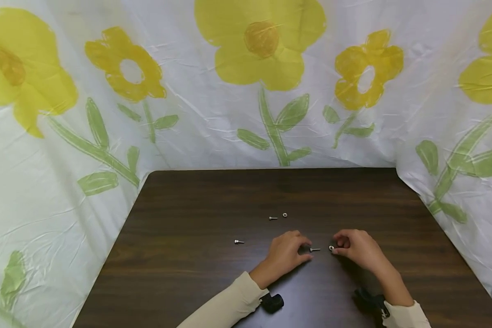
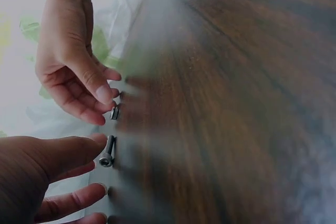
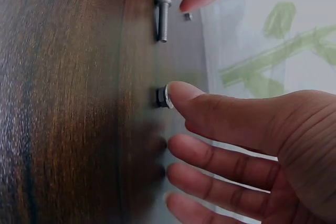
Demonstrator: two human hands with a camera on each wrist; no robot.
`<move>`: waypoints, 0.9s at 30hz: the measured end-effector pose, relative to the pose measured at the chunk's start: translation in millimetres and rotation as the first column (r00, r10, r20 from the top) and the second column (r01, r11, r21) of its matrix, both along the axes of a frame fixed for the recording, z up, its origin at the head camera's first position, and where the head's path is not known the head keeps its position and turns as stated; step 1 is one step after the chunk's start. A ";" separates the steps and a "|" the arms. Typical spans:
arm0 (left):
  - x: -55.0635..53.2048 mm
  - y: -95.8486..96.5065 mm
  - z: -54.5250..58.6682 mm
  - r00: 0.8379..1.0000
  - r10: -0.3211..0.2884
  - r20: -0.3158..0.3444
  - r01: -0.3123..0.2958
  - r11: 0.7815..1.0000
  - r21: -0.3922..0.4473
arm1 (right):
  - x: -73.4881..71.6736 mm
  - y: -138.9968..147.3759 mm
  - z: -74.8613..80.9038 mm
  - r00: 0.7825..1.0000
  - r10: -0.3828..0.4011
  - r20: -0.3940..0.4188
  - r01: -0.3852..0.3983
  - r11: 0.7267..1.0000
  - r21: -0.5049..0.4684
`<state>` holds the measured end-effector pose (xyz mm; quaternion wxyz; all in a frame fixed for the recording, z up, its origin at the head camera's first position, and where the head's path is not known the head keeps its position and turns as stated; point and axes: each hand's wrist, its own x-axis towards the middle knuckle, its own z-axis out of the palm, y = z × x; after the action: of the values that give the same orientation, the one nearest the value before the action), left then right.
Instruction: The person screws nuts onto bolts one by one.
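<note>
A socket-head bolt (image 1: 315, 249) lies on the dark wooden table, its head toward my left hand (image 1: 286, 250). The thumb and fingers of that hand are spread apart around the head end; in the left wrist view the bolt (image 2: 107, 152) shows beside the fingertips. To its right is a hex nut (image 1: 331, 248) with a pale flange or washer on its upper face. My right hand (image 1: 360, 248) reaches it from the right, thumb tip right at the nut (image 3: 163, 97) in the right wrist view, the other fingers loosely bent and apart.
Farther back on the table (image 1: 180, 200) lie a small bolt (image 1: 273, 218) and a separate nut (image 1: 284, 214). Left of my left hand is another bolt (image 1: 239, 242) with a nut at its head end. A flower-printed white sheet (image 1: 197, 132) hangs behind and beside the table.
</note>
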<state>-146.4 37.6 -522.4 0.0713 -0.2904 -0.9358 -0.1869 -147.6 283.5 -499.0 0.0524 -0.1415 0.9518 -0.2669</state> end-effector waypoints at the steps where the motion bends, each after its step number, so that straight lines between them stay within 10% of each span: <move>1: -0.2 0.9 -0.6 1.000 0.002 0.001 -0.002 1.000 -0.005 | -0.3 -0.7 -0.2 1.000 0.000 -0.003 0.000 1.000 0.003; 27: -4.1 12.8 -6.6 0.998 0.055 0.013 -0.055 0.998 -0.010 | -0.9 -8.7 -2.2 0.997 0.058 -0.049 -0.052 0.991 0.124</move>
<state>-150.5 50.3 -529.1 0.0689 -0.2638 -0.9447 -0.1823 -148.5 274.8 -501.2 0.0432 -0.1713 0.9632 -0.2025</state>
